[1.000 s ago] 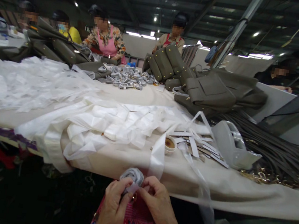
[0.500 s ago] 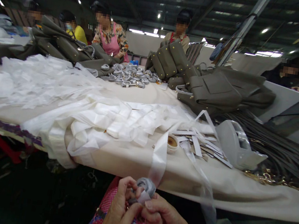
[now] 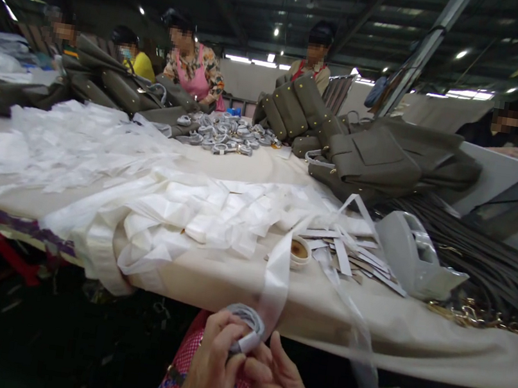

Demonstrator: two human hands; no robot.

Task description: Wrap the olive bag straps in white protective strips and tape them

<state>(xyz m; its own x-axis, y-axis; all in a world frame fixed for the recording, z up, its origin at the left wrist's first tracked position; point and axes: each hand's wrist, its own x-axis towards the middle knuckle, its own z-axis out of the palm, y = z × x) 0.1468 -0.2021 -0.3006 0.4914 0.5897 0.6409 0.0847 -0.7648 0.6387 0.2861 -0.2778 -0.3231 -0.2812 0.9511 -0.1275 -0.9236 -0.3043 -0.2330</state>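
Above my lap, just in front of the table edge, my left hand (image 3: 216, 366) is closed around a coiled grey strap (image 3: 252, 321). A short white band (image 3: 247, 343) crosses the side of the coil facing me. My right hand (image 3: 276, 385) is against the coil's lower right side, its fingers curled in and its thumb raised. The undersides of those fingers are hidden. Just behind the coil, a white ribbon (image 3: 278, 275) hangs over the table edge.
The cloth-covered table (image 3: 226, 280) bears a heap of white strips (image 3: 208, 206), a small round tub (image 3: 300, 250), card strips (image 3: 365, 265) and a grey tape dispenser (image 3: 408, 252). Farther back lie coiled straps (image 3: 229, 131) and dark bags (image 3: 372, 152). Several people work across the table.
My right thumb has lifted off the white band, where it was pressing before. The coil has turned in my left hand and shows more of its loops. The view has shifted slightly.
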